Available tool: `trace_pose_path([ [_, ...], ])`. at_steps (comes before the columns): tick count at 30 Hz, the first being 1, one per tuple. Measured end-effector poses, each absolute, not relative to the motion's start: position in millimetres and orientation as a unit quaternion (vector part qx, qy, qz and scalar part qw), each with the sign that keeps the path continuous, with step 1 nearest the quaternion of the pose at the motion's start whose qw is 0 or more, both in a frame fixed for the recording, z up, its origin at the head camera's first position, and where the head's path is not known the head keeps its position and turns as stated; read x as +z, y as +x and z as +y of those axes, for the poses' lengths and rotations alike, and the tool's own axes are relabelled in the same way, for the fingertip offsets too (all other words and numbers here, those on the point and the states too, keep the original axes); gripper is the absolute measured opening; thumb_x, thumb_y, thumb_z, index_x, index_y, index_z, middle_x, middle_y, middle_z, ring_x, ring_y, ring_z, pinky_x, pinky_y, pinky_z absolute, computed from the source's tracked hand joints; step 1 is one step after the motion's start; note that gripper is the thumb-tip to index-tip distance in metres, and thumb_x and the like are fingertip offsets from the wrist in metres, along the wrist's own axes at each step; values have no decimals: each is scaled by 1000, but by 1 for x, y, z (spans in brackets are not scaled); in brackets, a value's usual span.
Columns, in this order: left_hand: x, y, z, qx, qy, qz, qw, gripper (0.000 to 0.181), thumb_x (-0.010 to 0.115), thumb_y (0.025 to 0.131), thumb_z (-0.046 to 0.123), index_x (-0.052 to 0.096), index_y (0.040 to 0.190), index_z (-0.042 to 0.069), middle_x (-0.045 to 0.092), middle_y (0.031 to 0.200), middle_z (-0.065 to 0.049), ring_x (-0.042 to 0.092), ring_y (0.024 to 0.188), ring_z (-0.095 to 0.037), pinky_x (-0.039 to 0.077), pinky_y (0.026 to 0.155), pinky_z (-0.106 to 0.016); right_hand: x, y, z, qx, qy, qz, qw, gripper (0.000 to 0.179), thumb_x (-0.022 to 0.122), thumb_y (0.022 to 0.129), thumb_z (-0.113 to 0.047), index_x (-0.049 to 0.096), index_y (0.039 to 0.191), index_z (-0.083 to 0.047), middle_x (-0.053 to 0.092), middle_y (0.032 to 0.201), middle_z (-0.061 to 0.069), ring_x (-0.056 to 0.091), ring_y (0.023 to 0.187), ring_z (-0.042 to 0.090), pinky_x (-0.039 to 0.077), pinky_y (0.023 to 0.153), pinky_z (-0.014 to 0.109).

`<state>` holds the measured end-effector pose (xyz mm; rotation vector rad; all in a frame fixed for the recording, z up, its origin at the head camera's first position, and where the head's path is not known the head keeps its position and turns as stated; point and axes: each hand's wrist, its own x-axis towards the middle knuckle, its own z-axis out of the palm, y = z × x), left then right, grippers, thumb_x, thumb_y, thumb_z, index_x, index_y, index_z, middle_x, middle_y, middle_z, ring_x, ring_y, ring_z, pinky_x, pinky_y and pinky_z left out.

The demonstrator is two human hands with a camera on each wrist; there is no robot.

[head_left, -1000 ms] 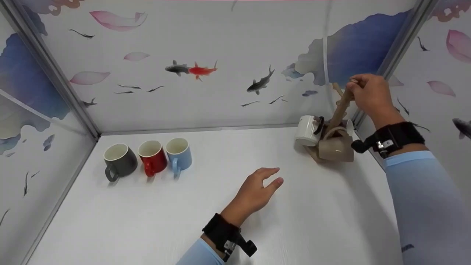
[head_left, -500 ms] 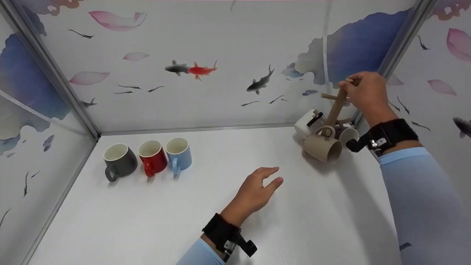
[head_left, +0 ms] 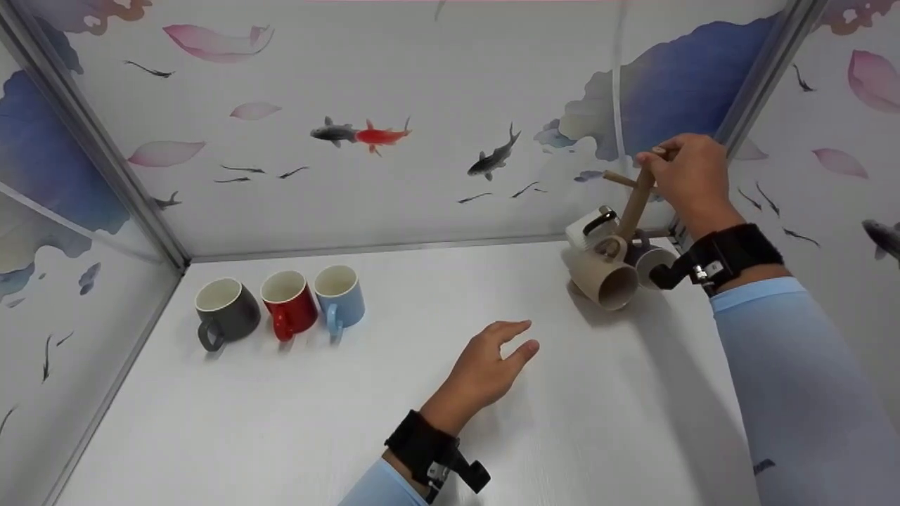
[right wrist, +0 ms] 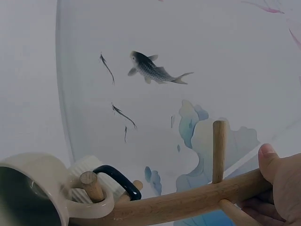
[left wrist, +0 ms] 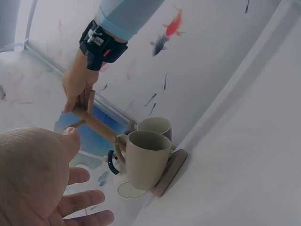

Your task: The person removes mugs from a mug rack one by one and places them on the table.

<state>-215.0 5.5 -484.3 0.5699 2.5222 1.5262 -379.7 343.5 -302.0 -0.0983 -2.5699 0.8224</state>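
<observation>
At the far right of the head view, my right hand [head_left: 692, 172] grips the top of a wooden mug tree [head_left: 635, 204]. A beige mug [head_left: 594, 274] hangs on a peg by its handle, mouth facing front right. Behind it hangs a white mug [head_left: 581, 230] with a black handle. A third mug [head_left: 644, 263], pale inside, is partly covered by the right wrist camera. The tree's base [left wrist: 171, 173] shows in the left wrist view, while upper pegs [right wrist: 219, 150] without mugs show in the right wrist view. My left hand [head_left: 485, 369] holds nothing, fingers relaxed, above the table.
A dark grey mug [head_left: 235, 316], a red mug [head_left: 295, 309] and a light blue mug [head_left: 344, 302] stand upright in a row at the left of the white table [head_left: 281, 422]. Printed walls [head_left: 394, 197] enclose the back and sides; the mug tree is near the back right corner.
The mug tree has turned, its beige mug swinging left and the third mug coming more into view. My right hand has shifted slightly left with it. The left hand has hardly moved.
</observation>
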Motion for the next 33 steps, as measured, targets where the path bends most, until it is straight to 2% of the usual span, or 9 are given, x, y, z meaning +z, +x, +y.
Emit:
trace_pose_path([
  [4,-486,-215,6,507,190,838,70,58,59,118,51,61,165,17,57,172,-8,49,165,-29,43,135,-53,-303,-380,343,297,-29,-928,223,51,73,112,-43,78,137,1,78,130,29,66,87,12,45,63,14],
  [10,-487,-215,7,502,186,841,75,58,59,118,52,61,165,18,57,172,-8,48,166,-29,42,136,-54,-303,-379,342,298,-11,-926,232,48,71,114,-40,79,136,2,78,127,31,56,71,-5,45,59,11],
  [13,-487,-215,7,501,185,842,75,58,59,118,53,61,165,19,57,172,-8,48,166,-29,42,136,-54,-304,-380,344,299,-5,-926,232,46,71,114,-38,80,135,2,79,127,31,54,68,-7,45,58,11],
  [20,-488,-215,7,499,189,843,75,60,58,118,54,61,166,17,57,173,-8,48,166,-29,42,136,-54,-304,-383,350,306,-10,-926,218,47,69,115,-36,77,141,2,78,134,30,62,83,-2,48,64,8],
  [24,-489,-216,8,499,190,842,76,61,59,118,54,61,165,16,56,173,-9,48,166,-30,42,136,-54,-305,-383,352,319,-14,-923,216,48,69,115,-37,75,144,1,77,137,30,74,97,15,50,67,8],
  [26,-489,-217,8,500,192,841,75,60,59,118,53,62,165,16,57,172,-9,49,165,-30,42,135,-54,-305,-382,352,317,-9,-922,222,50,69,115,-38,74,145,1,76,137,30,76,108,27,52,73,13],
  [29,-489,-218,7,501,194,840,71,59,60,118,52,63,164,16,58,171,-10,50,164,-30,43,135,-54,-309,-378,351,330,-8,-915,231,52,65,117,-40,71,149,1,73,141,30,71,125,41,59,92,31],
  [31,-489,-217,7,502,193,840,69,58,60,118,52,63,163,16,58,171,-9,50,164,-30,43,135,-54,-314,-372,349,349,-19,-908,233,55,62,118,-43,67,155,-1,68,151,28,66,138,43,58,109,45],
  [33,-488,-216,7,505,193,838,67,57,60,118,51,63,163,16,58,171,-9,50,164,-29,45,134,-54,-321,-365,345,369,-35,-897,241,58,60,119,-45,63,160,-4,62,162,25,58,151,43,52,123,55],
])
